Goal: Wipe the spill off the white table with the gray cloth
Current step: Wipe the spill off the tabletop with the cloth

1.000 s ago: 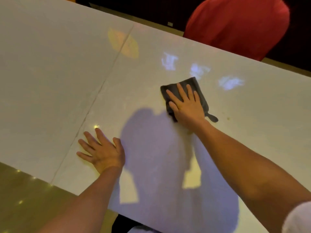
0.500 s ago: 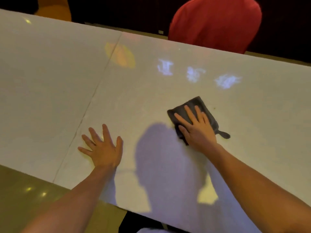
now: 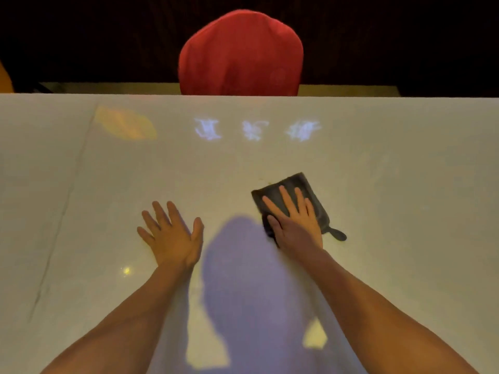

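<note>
We see the white desk [image 3: 405,211] filling the lower part of the head view, its far edge running level across the frame. The gray cloth [image 3: 297,184] lies flat on the desk, right of centre, folded to a rough rectangle; a small dark tab [image 3: 337,234] sticks out from its near right corner.

Right hand [image 3: 294,222]: palm down on the cloth, fingers spread and extended, thumb at the cloth's near left edge. Grip is open and flat, pressing on the cloth, not closed around it.

Left hand [image 3: 172,236]: palm down on bare desk, left of the cloth and apart from it, fingers splayed; grip open, holding nothing.

A faint brownish smear [image 3: 266,180] shows on the desk just beyond the cloth's far left corner; it is too small and blurred to tell more.

A purple-grey shadow [image 3: 248,292] lies on the desk between the two forearms. Three pale blue light patches [image 3: 253,130] sit in a row near the far edge, with an orange-yellow patch [image 3: 125,124] to their left. A thin seam line [image 3: 62,211] runs down the desk on the left.

Behind the far edge stands a red chair back [image 3: 240,55] against a dark background
</note>
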Demonstrator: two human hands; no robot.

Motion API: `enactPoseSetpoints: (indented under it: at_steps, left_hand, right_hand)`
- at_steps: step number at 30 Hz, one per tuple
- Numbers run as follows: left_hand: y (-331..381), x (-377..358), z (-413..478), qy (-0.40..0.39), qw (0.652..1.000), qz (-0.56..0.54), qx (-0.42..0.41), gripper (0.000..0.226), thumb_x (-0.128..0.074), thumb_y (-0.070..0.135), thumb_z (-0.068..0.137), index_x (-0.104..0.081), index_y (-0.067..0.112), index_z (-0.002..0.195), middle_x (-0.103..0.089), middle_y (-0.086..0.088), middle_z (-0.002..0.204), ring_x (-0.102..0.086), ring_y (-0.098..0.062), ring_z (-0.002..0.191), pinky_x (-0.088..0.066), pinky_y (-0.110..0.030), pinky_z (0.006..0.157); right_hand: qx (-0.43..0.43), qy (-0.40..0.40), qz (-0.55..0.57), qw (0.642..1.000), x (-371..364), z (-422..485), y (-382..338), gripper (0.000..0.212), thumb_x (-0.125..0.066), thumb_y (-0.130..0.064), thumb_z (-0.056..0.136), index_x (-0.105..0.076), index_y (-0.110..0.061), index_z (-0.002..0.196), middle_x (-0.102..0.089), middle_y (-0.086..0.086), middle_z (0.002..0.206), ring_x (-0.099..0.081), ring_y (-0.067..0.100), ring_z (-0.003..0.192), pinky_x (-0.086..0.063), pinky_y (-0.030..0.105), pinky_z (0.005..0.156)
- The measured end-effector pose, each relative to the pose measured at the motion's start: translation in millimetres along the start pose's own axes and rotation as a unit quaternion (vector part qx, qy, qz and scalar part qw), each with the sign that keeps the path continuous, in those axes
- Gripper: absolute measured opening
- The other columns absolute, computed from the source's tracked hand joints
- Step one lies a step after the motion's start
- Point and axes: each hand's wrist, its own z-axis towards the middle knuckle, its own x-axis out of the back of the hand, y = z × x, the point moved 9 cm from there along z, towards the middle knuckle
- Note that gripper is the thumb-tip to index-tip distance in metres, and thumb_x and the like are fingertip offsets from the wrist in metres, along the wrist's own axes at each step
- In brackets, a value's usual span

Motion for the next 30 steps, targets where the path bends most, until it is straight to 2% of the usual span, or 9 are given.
enactPoseSetpoints:
  at_steps: [3, 10, 12, 14, 16, 20, 24, 26, 30]
  left_hand:
    - [7.4, -6.8, -2.8, 0.012, 1.000, 0.003, 0.026, 0.087, -0.024, 0.065, 0.094, -0.001, 0.012, 0.159, 0.005, -0.017, 0.167, 0.010, -0.042, 0.152, 0.005, -0.059, 0.121]
    - [8.9, -4.2, -4.1, 0.022, 0.999, 0.020, 0.034, 0.094, -0.013, 0.070, 0.086, -0.005, 0.010, 0.159, -0.001, -0.018, 0.167, 0.004, -0.042, 0.153, 0.000, -0.059, 0.121]
    - [7.7, -3.7, -3.5, 0.024, 0.999, 0.022, 0.040, 0.095, -0.009, 0.071, 0.085, -0.004, 0.011, 0.159, 0.001, -0.017, 0.167, 0.005, -0.042, 0.153, 0.000, -0.059, 0.122]
    - [6.0, -5.4, -2.1, 0.024, 0.998, 0.033, 0.045, 0.095, -0.006, 0.072, 0.085, -0.002, 0.012, 0.159, 0.004, -0.016, 0.167, 0.006, -0.041, 0.153, -0.001, -0.059, 0.122]
    - [5.3, -6.2, -3.1, 0.021, 0.998, 0.043, 0.051, 0.095, -0.009, 0.072, 0.085, -0.001, 0.013, 0.159, 0.005, -0.016, 0.167, 0.007, -0.041, 0.153, -0.002, -0.059, 0.121]
    - [6.4, -4.7, -3.6, 0.021, 0.998, 0.041, 0.051, 0.091, -0.019, 0.068, 0.090, -0.002, 0.012, 0.159, 0.003, -0.016, 0.168, 0.006, -0.041, 0.153, -0.001, -0.058, 0.122]
    - [5.8, -7.1, -2.2, 0.016, 0.996, 0.058, 0.059, 0.092, -0.018, 0.070, 0.089, 0.001, 0.013, 0.159, 0.005, -0.016, 0.168, 0.007, -0.040, 0.153, -0.001, -0.058, 0.122]
    - [4.5, -7.4, -2.0, 0.013, 0.996, 0.068, 0.063, 0.094, -0.013, 0.071, 0.086, 0.004, 0.014, 0.159, 0.009, -0.014, 0.167, 0.009, -0.040, 0.153, -0.001, -0.058, 0.122]
    - [10.6, -5.3, -2.5, 0.009, 0.996, 0.069, 0.061, 0.096, -0.006, 0.071, 0.082, 0.006, 0.015, 0.158, 0.012, -0.013, 0.167, 0.012, -0.039, 0.153, 0.001, -0.057, 0.122]
  right_hand:
    - [-0.062, 0.018, 0.008, 0.998, -3.9, -3.0, -16.6, 0.052, -0.026, -0.049, 0.107, -0.020, -0.044, 0.158, -0.011, 0.005, 0.170, -0.004, 0.040, 0.155, -0.007, 0.054, 0.124]
    - [0.370, -0.040, 0.038, 0.927, -15.3, -61.0, -46.9, 0.043, -0.035, -0.048, 0.107, -0.039, -0.048, 0.150, -0.028, -0.002, 0.166, -0.021, 0.036, 0.153, -0.012, 0.050, 0.124]
    - [0.192, -0.040, 0.167, 0.966, 4.9, 4.5, 19.5, 0.042, -0.034, -0.044, 0.107, -0.038, -0.049, 0.149, -0.027, 0.001, 0.166, -0.025, 0.040, 0.151, -0.026, 0.052, 0.119]
    - [-0.075, 0.000, 0.100, 0.992, 11.9, 58.5, 78.6, 0.049, -0.029, -0.049, 0.106, -0.017, -0.053, 0.153, -0.012, 0.002, 0.170, -0.007, 0.036, 0.155, -0.015, 0.054, 0.123]
    - [-0.163, 0.033, 0.045, 0.985, 17.1, 70.0, 70.7, 0.053, -0.026, -0.052, 0.104, -0.012, -0.051, 0.156, -0.004, 0.002, 0.171, 0.002, 0.036, 0.156, -0.003, 0.053, 0.125]
    - [0.115, -0.014, 0.003, 0.993, -24.5, 17.4, -54.4, 0.051, -0.023, -0.052, 0.106, -0.026, -0.046, 0.156, -0.016, 0.003, 0.169, -0.009, 0.042, 0.154, -0.006, 0.054, 0.123]
    - [0.361, -0.056, -0.033, 0.930, -17.4, 1.4, -49.4, 0.048, -0.031, -0.051, 0.107, -0.029, -0.048, 0.154, -0.018, -0.003, 0.169, -0.005, 0.032, 0.156, -0.004, 0.050, 0.125]
    - [0.271, -0.027, -0.044, 0.961, 2.5, 50.9, -3.2, 0.047, -0.038, -0.047, 0.106, -0.034, -0.049, 0.152, -0.020, -0.001, 0.168, -0.009, 0.034, 0.156, -0.009, 0.051, 0.125]
    - [-0.146, 0.036, 0.024, 0.988, 22.7, 109.7, 65.2, 0.053, -0.027, -0.053, 0.104, -0.015, -0.051, 0.156, -0.003, 0.003, 0.171, 0.002, 0.035, 0.156, -0.002, 0.053, 0.125]
